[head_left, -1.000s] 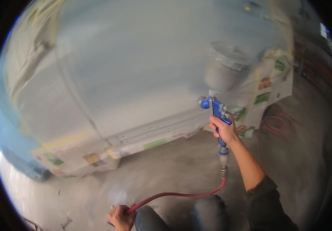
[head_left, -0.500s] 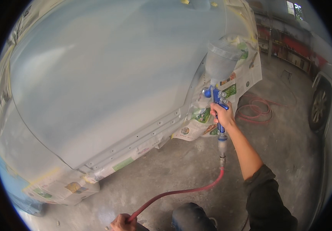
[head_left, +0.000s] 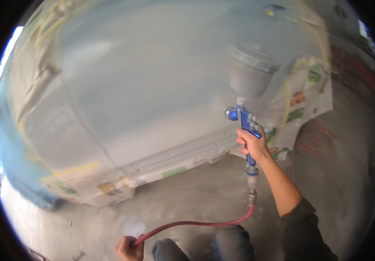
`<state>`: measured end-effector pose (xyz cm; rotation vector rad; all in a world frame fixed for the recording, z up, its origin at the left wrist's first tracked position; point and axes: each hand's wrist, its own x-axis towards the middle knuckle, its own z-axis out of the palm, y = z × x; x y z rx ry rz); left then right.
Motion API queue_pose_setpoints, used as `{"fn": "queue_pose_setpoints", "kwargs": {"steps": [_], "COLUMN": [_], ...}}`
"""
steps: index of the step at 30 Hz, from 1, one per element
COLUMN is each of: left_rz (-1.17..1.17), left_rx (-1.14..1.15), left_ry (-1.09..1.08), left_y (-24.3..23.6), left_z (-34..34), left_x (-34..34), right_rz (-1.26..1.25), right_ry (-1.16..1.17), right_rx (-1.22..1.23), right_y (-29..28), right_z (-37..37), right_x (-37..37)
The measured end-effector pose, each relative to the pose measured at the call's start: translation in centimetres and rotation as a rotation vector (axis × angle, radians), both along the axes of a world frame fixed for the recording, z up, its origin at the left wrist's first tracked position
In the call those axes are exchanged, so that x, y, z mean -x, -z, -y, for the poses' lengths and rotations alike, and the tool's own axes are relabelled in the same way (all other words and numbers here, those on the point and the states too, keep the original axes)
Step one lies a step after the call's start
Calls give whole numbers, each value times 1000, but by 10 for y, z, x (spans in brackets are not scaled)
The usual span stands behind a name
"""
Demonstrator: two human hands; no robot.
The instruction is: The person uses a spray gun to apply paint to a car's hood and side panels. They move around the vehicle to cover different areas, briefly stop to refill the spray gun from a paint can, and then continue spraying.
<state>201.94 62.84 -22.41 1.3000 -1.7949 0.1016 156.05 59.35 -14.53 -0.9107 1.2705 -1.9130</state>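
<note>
My right hand (head_left: 253, 142) is closed round the grip of a blue spray gun (head_left: 245, 119), which I hold upright. On top of the gun sits a greyish paint cup (head_left: 252, 71) with a lid. The gun's nozzle points left, along a car side panel (head_left: 152, 82) coated in patchy grey and pale blue. From the gun's lower end a red air hose (head_left: 187, 223) curves down to the left. My left hand (head_left: 130, 249), low in the picture, is wrapped round that hose. Whether spray is leaving the nozzle I cannot tell.
Printed masking paper (head_left: 313, 93) with yellow tape borders the panel at right and below. Blue sheeting (head_left: 18, 143) covers the car at far left. Coiled red hose (head_left: 315, 141) lies on the concrete floor (head_left: 187, 187) at right. My knees (head_left: 235, 243) show at the bottom.
The view has swung left, so the car appears shifted right and is blurred. The spray gun now stands before a part of the panel further left. Both hands keep their grips.
</note>
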Motion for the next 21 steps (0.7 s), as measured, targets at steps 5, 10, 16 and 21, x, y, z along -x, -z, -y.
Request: {"fn": "queue_pose_setpoints", "kwargs": {"steps": [5, 10, 16, 21], "left_rz": [24, -24, -50, -27], "left_rx": [18, 16, 87, 115], "left_ry": [-39, -79, -261, -294], "left_y": [-2, -2, -13, -29], "left_z": [-6, -8, -17, -24], "left_x": [-45, -107, -136, -137], "right_rz": [-113, -183, -164, -88], "right_ry": [-102, -254, -450, -626], "right_rx": [-7, -13, 12, 34], "right_y": [-9, -40, -54, -68], "right_z": [34, 65, 87, 83], "right_x": [-84, -181, -239, -238]}}
